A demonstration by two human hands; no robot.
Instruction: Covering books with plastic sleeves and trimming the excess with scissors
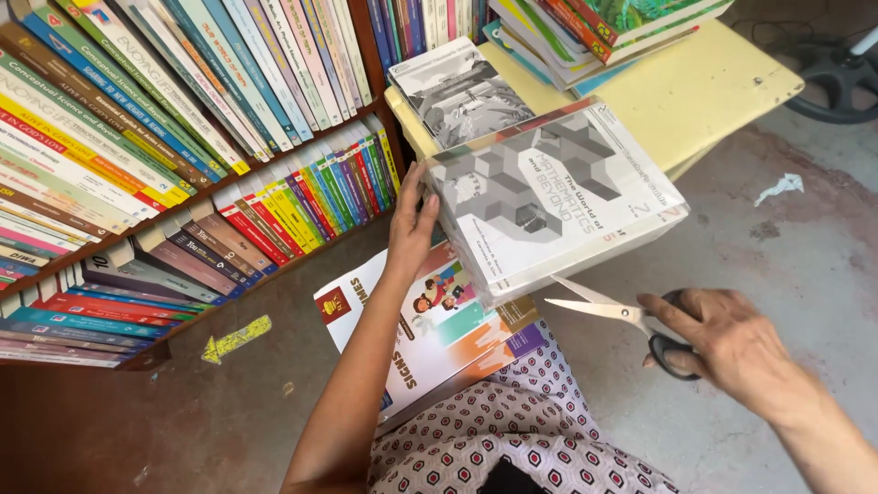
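Observation:
My left hand (410, 229) presses flat against the left side of a thick stack of grey-and-white books (549, 197) that rests on my lap. The top book shows a pattern of grey cubes. My right hand (727, 343) grips black-handled scissors (608, 311), whose blades are apart and point left toward the stack's lower right edge. Under the stack lies a colourful book with a cartoon cover (430, 325), on my patterned cloth (512, 439).
A wooden bookshelf (165, 215) crammed with leaning books fills the left. A yellow table (695, 91) behind the stack carries more piled books (585, 32) and a grey booklet (457, 91). Bare concrete floor (786, 238) lies to the right, with a scrap of paper (779, 187).

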